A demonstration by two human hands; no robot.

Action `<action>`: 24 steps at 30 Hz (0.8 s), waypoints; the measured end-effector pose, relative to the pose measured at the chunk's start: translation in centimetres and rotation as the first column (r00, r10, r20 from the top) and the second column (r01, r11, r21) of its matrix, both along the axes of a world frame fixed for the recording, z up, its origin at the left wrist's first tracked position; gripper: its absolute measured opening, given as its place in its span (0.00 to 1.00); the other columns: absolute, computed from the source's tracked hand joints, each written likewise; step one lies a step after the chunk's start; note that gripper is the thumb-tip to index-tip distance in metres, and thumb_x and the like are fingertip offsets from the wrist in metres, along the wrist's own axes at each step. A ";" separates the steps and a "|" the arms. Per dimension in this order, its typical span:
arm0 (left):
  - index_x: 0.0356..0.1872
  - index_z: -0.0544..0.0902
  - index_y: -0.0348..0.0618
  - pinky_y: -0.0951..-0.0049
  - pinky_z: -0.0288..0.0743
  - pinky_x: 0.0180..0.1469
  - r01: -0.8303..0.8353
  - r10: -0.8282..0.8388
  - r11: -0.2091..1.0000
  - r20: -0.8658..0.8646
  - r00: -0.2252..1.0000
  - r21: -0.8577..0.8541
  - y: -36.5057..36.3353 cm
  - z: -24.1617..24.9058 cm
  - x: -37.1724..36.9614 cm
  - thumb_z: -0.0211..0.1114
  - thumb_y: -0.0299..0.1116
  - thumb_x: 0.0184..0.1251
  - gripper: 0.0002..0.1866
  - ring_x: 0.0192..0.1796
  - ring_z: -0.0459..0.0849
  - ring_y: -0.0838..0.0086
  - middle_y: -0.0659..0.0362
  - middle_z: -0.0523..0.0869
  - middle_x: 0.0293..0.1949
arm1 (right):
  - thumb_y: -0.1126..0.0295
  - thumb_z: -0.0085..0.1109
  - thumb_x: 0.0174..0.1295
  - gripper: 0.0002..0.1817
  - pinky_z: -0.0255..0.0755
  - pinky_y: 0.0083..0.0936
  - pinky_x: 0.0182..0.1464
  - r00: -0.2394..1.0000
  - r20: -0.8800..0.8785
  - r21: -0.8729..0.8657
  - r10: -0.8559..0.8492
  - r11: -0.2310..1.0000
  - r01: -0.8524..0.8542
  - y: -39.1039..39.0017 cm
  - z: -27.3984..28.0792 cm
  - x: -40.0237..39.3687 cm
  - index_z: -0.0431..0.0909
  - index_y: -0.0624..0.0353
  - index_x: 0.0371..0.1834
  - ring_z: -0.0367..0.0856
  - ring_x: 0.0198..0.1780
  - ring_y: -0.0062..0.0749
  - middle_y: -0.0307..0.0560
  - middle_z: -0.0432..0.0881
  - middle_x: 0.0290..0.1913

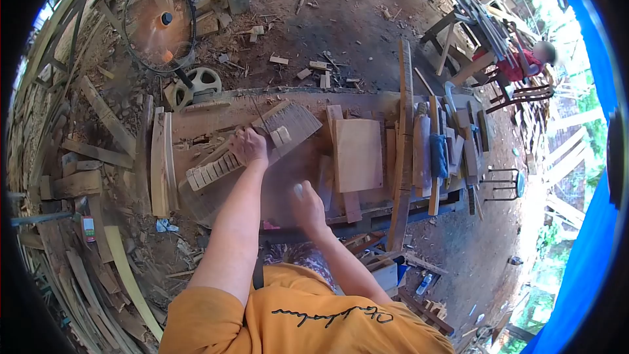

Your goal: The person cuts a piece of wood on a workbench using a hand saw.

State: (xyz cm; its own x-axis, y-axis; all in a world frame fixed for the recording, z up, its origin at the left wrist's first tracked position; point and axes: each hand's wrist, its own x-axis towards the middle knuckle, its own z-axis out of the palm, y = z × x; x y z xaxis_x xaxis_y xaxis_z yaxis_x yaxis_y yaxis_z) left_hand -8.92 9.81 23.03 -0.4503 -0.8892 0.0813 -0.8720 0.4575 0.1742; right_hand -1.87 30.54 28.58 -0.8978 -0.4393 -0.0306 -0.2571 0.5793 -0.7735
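Here, your left hand [247,145] is closed on a slatted wooden piece [252,147] lying across the workbench [216,115], at about eleven o'clock from your chest. Your right hand [306,206] hovers at twelve o'clock, loosely curled around something small and pale; I cannot tell what.

**What the workbench view leaves unclear**

The right hand [308,204] is motion-blurred, its grip unreadable. The left hand [247,145] covers the middle of the slatted wooden piece [252,147]. Beyond the workbench [288,177], a seated person [527,62] is too small to make out.
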 end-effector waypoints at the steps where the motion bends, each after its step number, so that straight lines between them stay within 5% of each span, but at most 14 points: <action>1: 0.38 0.88 0.48 0.56 0.67 0.58 -0.002 0.002 1.000 -0.002 1.000 0.003 0.2 0.3 -0.1 0.52 0.36 0.63 0.15 0.55 0.78 0.60 0.57 0.86 0.49 | 0.64 0.61 0.68 0.14 0.74 0.53 0.38 1.000 -0.002 0.003 0.002 1.000 -0.002 1.5 0.0 0.9 0.67 0.60 0.41 0.79 0.40 0.67 0.65 0.80 0.34; 3: 0.40 0.88 0.48 0.56 0.67 0.58 -0.032 0.030 0.999 -0.053 0.998 -0.023 0.5 0.6 -0.1 0.52 0.35 0.63 0.15 0.55 0.78 0.60 0.58 0.86 0.49 | 0.65 0.62 0.67 0.14 0.74 0.52 0.38 0.993 0.117 0.014 0.024 1.000 -0.026 5.0 -0.3 3.7 0.67 0.61 0.40 0.79 0.40 0.68 0.66 0.79 0.34; 6: 0.41 0.88 0.48 0.55 0.67 0.59 0.006 -0.006 0.999 -0.003 1.000 0.036 0.5 1.4 -0.1 0.50 0.36 0.64 0.16 0.56 0.77 0.59 0.59 0.85 0.50 | 0.66 0.63 0.66 0.14 0.74 0.50 0.38 0.998 0.051 0.088 0.041 0.995 -0.046 7.6 -1.6 5.6 0.67 0.61 0.40 0.79 0.40 0.68 0.66 0.79 0.34; 9: 0.41 0.88 0.49 0.54 0.67 0.59 0.020 -0.020 0.999 -0.007 1.000 0.045 0.2 0.5 0.0 0.49 0.37 0.66 0.17 0.57 0.77 0.59 0.59 0.85 0.51 | 0.66 0.63 0.66 0.14 0.73 0.50 0.38 0.993 0.112 0.003 -0.047 0.999 0.047 2.0 -0.4 1.8 0.67 0.61 0.40 0.78 0.38 0.68 0.65 0.79 0.32; 11: 0.41 0.88 0.49 0.53 0.66 0.60 0.007 -0.007 0.999 -0.010 1.000 0.044 -0.3 -0.9 0.0 0.49 0.37 0.67 0.17 0.57 0.77 0.59 0.59 0.85 0.51 | 0.67 0.62 0.67 0.13 0.72 0.51 0.37 1.000 -0.009 -0.032 0.012 0.999 -0.013 -2.1 -0.2 -1.4 0.68 0.61 0.41 0.78 0.37 0.67 0.64 0.78 0.31; 16: 0.43 0.88 0.49 0.51 0.66 0.60 0.033 -0.036 0.997 -0.039 0.999 -0.072 -0.6 -2.0 0.0 0.48 0.39 0.68 0.18 0.58 0.78 0.57 0.58 0.85 0.52 | 0.67 0.62 0.67 0.13 0.71 0.51 0.38 1.000 -0.024 -0.080 0.010 0.997 -0.012 -1.3 0.5 -0.4 0.67 0.61 0.40 0.78 0.36 0.65 0.63 0.77 0.31; 18: 0.44 0.88 0.50 0.50 0.67 0.61 0.063 -0.061 0.994 -0.020 0.998 0.089 -0.5 -0.3 0.0 0.49 0.39 0.68 0.17 0.58 0.78 0.55 0.56 0.85 0.53 | 0.67 0.62 0.67 0.13 0.71 0.51 0.38 0.999 -0.045 -0.102 0.018 0.994 -0.022 -1.1 0.8 0.3 0.67 0.61 0.40 0.78 0.36 0.64 0.63 0.77 0.31; 24: 0.38 0.88 0.48 0.51 0.67 0.60 0.071 -0.069 0.997 -0.043 0.997 0.043 -0.2 1.2 0.1 0.54 0.38 0.65 0.14 0.56 0.79 0.54 0.54 0.85 0.50 | 0.68 0.62 0.67 0.13 0.71 0.50 0.37 0.997 0.075 -0.064 -0.014 0.998 0.019 -2.1 0.0 0.5 0.67 0.61 0.40 0.77 0.36 0.64 0.63 0.76 0.32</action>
